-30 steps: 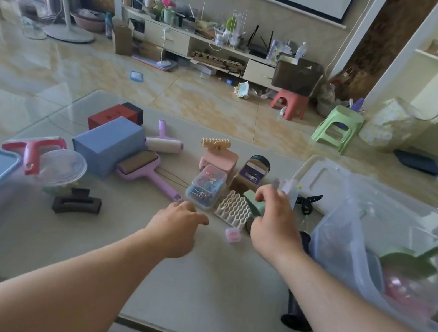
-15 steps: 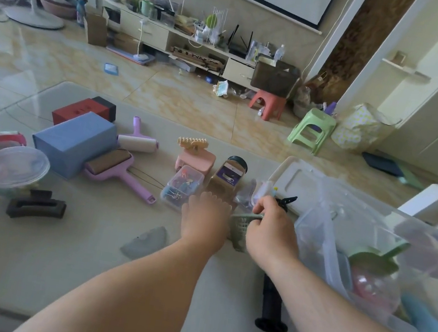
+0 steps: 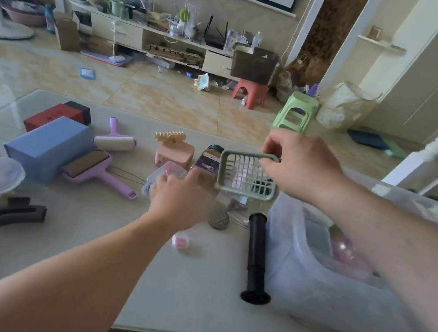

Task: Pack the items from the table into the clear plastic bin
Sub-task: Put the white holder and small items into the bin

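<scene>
Pinched at its far right rim by the right hand, a green basket hangs tilted above the table, just left of the bin. Largest first: the table fills the near view; the clear bin sits at its right edge with pink and green things already inside; a blue box lies far left, a black tube lies just beside the bin's left wall, and a small clear case sits by the left hand. That hand reaches toward the case with fingers loose, gripping nothing that I can make out. To land the basket well, carry it right over the bin's wall, level it, and lower it into an open spot before letting go; dropping it tilted may snag the bag-like liner.
</scene>
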A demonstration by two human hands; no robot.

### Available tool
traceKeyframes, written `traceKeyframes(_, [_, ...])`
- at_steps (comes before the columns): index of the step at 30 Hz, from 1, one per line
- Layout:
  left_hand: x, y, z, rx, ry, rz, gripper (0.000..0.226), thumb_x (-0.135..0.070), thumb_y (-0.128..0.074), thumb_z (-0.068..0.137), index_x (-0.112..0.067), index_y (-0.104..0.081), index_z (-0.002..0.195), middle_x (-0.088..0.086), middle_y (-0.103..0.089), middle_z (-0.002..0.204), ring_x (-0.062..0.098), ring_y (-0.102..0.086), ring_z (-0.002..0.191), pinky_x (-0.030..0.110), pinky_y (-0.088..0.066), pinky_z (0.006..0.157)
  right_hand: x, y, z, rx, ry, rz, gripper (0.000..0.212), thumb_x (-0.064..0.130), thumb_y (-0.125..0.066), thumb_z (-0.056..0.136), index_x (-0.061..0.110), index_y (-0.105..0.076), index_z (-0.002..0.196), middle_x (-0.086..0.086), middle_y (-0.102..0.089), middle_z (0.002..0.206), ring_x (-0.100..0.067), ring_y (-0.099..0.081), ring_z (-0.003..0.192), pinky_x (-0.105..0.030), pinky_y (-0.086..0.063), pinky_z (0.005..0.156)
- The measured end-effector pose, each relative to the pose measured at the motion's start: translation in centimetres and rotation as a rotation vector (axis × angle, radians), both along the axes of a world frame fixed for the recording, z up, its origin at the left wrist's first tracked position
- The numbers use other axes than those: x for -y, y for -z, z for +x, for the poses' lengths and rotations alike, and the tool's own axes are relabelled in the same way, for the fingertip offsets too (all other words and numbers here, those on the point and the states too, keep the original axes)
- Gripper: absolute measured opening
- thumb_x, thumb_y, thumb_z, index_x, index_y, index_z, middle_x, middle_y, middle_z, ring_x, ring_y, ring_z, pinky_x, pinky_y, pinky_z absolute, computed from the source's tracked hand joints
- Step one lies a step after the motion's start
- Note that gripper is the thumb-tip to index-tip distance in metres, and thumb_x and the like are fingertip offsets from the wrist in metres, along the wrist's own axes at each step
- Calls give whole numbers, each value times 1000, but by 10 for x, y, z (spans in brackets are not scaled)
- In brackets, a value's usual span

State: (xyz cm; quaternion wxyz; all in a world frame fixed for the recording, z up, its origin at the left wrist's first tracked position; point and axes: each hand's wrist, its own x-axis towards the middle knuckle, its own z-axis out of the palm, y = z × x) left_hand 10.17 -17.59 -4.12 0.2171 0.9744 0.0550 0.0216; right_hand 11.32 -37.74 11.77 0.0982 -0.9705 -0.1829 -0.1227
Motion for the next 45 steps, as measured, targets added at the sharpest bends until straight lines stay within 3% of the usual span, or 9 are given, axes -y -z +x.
traceKeyframes(7, [38, -84, -21, 241, 20, -211, 84, -50, -72, 70, -46, -34, 145, 9, -53, 132, 33, -44, 123, 53, -42, 101, 168, -15, 2, -39, 306, 183, 12, 27, -82, 86, 24, -71, 88, 7, -68, 84, -19, -63, 81, -27, -39, 68])
traceKeyframes(11, [112, -120, -23, 267, 319, -188, 84, -48, -76, 74, -51, -31, 146, -6, -47, 127, 18, -42, 118, 43, -47, 92, 244, 26, -1, -181, 476, 181, 15, 24, -84, 83, 25, -70, 80, 6, -66, 78, -11, -59, 73, -27, -37, 58])
traceKeyframes(16, [200, -120, 12, 188, 553, -71, 92, -40, -75, 75, -46, -24, 151, -2, -52, 124, 22, -43, 116, 42, -50, 91, 256, 67, 3, -512, 357, -69, 4, 27, -75, 91, 28, -72, 93, 7, -67, 102, -15, -63, 93, -30, -49, 78])
traceKeyframes(23, [260, -84, 56, 39, 548, 213, 91, -32, -71, 78, -39, -18, 151, 11, -55, 110, 36, -47, 111, 46, -52, 81, 239, 82, 46, -492, 413, -226, 7, 12, -73, 86, 14, -69, 92, -5, -71, 88, -20, -67, 69, -30, -55, 59])
traceKeyframes(26, [260, -73, 62, 22, 483, 224, 91, -40, -73, 78, -39, -19, 151, 13, -51, 115, 38, -46, 114, 49, -51, 84, 221, 88, 52, -627, 465, -267, 9, 13, -70, 93, 3, -70, 94, -10, -76, 79, -19, -68, 50, -20, -41, 33])
traceKeyframes(31, [262, -66, 64, 49, 473, 184, 84, -58, -66, 81, -43, -22, 151, 11, -50, 120, 36, -44, 118, 51, -50, 90, 209, 116, 42, -873, 385, 87, 11, 8, -55, 102, -2, -58, 108, -13, -70, 73, -17, -57, 42, -21, -45, 43])
traceKeyframes(36, [259, -70, 66, -34, 482, 175, 92, -45, -72, 75, -43, -23, 153, 12, -48, 123, 37, -43, 118, 51, -50, 92, 228, 100, 50, -788, 418, 0, 15, 16, -65, 98, 4, -74, 100, -11, -78, 83, -20, -61, 53, -26, -50, 55])
traceKeyframes(41, [264, -75, 59, -91, 681, 152, 108, -29, -79, 66, -45, -18, 154, 5, -50, 124, 31, -42, 117, 38, -38, 85, 253, 77, 44, -991, 327, 906, 28, 9, -54, 96, 15, -64, 121, -14, -70, 104, -28, -69, 81, -37, -56, 72])
traceKeyframes(45, [262, -77, 55, -191, 751, 188, 113, -24, -80, 62, -53, -14, 149, -4, -54, 127, 26, -48, 111, 44, -49, 93, 238, 90, 44, -962, 305, 721, 5, 14, -66, 100, 15, -62, 104, -7, -69, 91, -16, -69, 70, -35, -60, 73])
